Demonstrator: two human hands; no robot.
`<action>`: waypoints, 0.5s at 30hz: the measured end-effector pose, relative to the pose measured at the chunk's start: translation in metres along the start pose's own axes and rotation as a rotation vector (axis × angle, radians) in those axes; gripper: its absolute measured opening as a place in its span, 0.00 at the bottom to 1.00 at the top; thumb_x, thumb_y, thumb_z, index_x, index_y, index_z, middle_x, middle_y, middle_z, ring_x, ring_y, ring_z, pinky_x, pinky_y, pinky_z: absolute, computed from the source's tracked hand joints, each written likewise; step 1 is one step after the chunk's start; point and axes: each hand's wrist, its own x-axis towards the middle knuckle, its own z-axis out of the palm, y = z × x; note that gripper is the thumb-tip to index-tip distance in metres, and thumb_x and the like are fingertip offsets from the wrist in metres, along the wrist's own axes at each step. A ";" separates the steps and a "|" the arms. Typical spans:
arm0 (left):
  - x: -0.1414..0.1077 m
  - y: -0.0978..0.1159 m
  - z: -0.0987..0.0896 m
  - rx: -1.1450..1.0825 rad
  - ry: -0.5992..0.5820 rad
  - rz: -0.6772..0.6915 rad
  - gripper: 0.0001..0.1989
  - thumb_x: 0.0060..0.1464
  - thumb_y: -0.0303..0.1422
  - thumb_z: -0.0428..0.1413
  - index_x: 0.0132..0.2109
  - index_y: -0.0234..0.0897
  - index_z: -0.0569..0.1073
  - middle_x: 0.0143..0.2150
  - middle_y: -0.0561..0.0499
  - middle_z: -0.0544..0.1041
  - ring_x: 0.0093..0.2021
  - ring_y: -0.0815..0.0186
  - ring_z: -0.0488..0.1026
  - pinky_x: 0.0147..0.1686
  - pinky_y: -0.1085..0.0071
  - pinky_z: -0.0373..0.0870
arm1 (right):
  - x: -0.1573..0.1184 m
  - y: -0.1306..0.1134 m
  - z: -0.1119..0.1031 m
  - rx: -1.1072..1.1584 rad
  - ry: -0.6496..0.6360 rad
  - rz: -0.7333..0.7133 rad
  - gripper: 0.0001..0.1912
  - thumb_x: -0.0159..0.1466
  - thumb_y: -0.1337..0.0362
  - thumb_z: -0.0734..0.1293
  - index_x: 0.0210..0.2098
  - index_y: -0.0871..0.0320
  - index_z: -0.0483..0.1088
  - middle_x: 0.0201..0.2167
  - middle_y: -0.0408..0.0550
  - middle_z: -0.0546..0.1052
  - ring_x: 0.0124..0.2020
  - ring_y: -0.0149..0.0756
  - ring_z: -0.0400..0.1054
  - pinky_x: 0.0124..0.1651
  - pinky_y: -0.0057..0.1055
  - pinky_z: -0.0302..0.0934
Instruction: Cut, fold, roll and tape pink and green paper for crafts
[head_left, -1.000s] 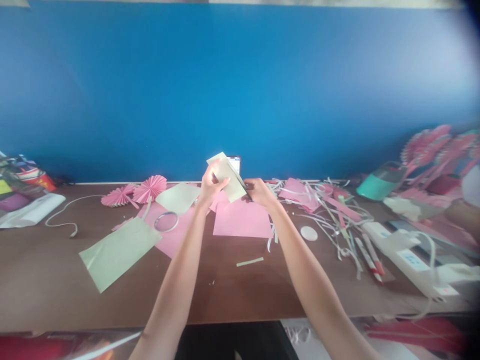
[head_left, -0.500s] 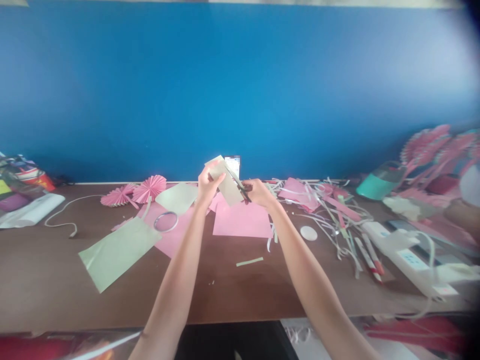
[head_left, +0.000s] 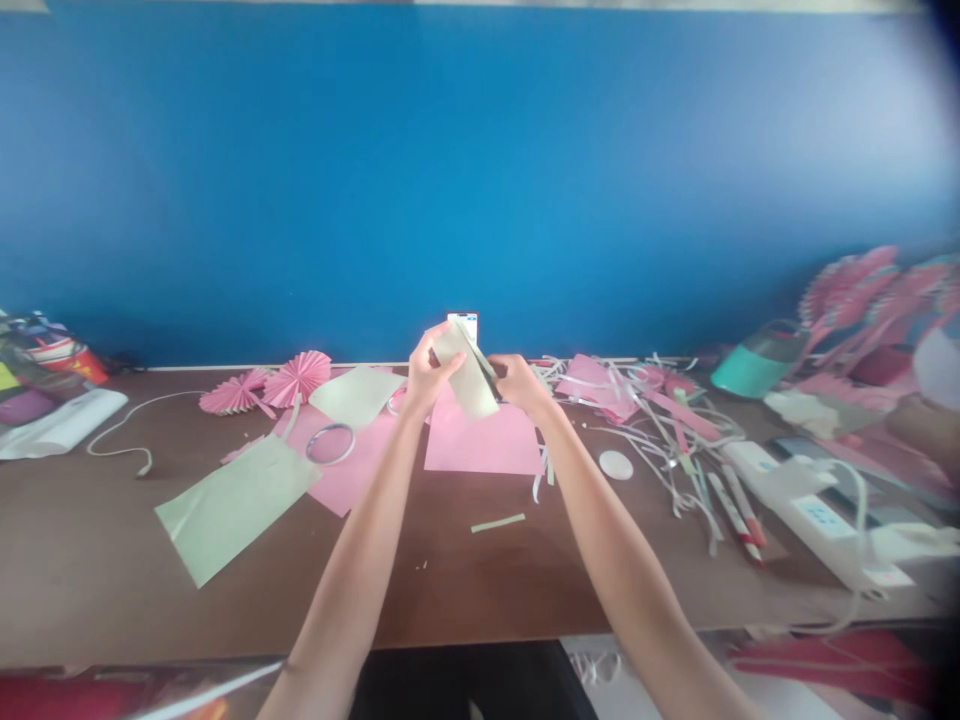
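A pale green piece of paper [head_left: 472, 385] is raised above the table, tilted, with my left hand [head_left: 433, 372] pinching its left side. My right hand [head_left: 517, 383] is closed around the handles of dark scissors [head_left: 487, 368]. Their blades lie along the paper's right edge, and the handles are mostly hidden by my fingers. Below both hands a pink sheet [head_left: 484, 445] lies on the brown table [head_left: 450, 600]. A phone [head_left: 463, 323] with a lit screen stands behind the paper, partly covered by it. Nearer to me lies a thin green paper strip [head_left: 498, 523].
On the left are green paper [head_left: 236, 510], a tape roll [head_left: 330, 444], pleated pink fans [head_left: 298, 378] and a white cable [head_left: 142, 430]. To the right lie paper scraps [head_left: 660, 430], a white disc [head_left: 616, 465], pens [head_left: 735, 515] and a power strip [head_left: 817, 515]. A blue partition [head_left: 480, 180] rises behind.
The green paper and my left hand have shifted a little to the right, toward the scissors. The scissor handles show less than before. Things on the table stay put.
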 end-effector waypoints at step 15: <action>-0.001 0.003 -0.002 0.062 0.009 0.013 0.31 0.51 0.41 0.62 0.61 0.42 0.67 0.62 0.44 0.69 0.57 0.55 0.69 0.54 0.62 0.68 | 0.001 0.002 0.004 0.078 -0.012 -0.034 0.20 0.50 0.73 0.61 0.38 0.63 0.79 0.30 0.45 0.79 0.27 0.34 0.69 0.26 0.25 0.61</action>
